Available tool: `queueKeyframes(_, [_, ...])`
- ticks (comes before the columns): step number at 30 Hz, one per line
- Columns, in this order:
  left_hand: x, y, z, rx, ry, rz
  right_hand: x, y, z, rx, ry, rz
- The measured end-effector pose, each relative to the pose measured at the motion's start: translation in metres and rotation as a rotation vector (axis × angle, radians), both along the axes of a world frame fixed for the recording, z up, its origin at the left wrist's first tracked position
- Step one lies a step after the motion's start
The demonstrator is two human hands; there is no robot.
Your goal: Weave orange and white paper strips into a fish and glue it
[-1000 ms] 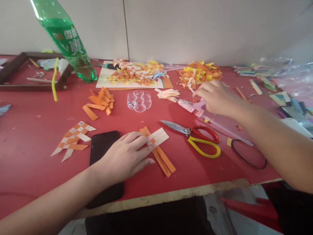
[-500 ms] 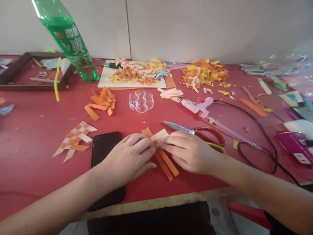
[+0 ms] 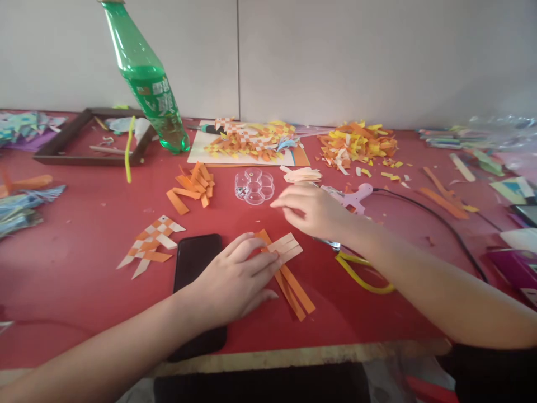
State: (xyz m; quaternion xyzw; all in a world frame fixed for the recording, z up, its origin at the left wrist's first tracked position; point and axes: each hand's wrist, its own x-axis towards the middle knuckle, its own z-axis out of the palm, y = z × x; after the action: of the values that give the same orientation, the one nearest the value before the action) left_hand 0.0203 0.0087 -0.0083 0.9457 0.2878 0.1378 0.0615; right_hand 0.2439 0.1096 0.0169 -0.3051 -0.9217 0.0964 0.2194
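My left hand point(image 3: 239, 271) presses its closed fingertips on half-woven paper strips near the table's front. Orange strips point(image 3: 296, 285) run toward the front edge. Cream strips point(image 3: 286, 246) cross them and stick out to the right. My right hand point(image 3: 312, 210) is off the weave, in the air beyond it, with its fingers stretched to the left and nothing seen in them. Close to its fingertips stands a clear flower-shaped bead tray point(image 3: 263, 180). Loose cream strips point(image 3: 301, 175) lie just behind the hand. My right arm partly hides the scissors point(image 3: 333, 245) and the pink glue gun point(image 3: 356, 198).
A black phone point(image 3: 197, 257) lies beside my left hand, with a woven paper fish point(image 3: 153, 243) to its left. Farther back are loose orange strips point(image 3: 193, 184), a tilted green bottle point(image 3: 157, 95), a dark frame point(image 3: 62, 140) and a scrap heap point(image 3: 356, 146). A yellow loop point(image 3: 364, 277) lies under my right arm.
My right hand has let go of the weave and moved up and away toward the bead tray. My left hand stays on the strips. The view has shifted to the left and up.
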Motion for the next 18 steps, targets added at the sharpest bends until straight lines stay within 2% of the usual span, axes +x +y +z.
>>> queueKeyframes(4, [-0.001,0.001,-0.002,-0.029,-0.003,-0.003,-0.056,0.021,0.001,-0.056,-0.064,0.009])
queueKeyframes(7, [0.000,0.002,-0.004,-0.022,0.011,-0.005,-0.098,0.024,-0.004,-0.066,-0.081,-0.023])
queueKeyframes(10, [0.000,0.001,-0.003,-0.024,0.038,-0.006,-0.129,0.024,-0.010,-0.066,-0.103,-0.087])
queueKeyframes(14, [0.001,0.001,0.000,-0.030,0.060,-0.004,-0.148,0.027,-0.015,-0.070,-0.135,-0.113])
queueKeyframes(18, [0.002,0.002,0.002,-0.054,0.070,0.012,-0.149,0.028,-0.016,-0.105,-0.129,-0.118])
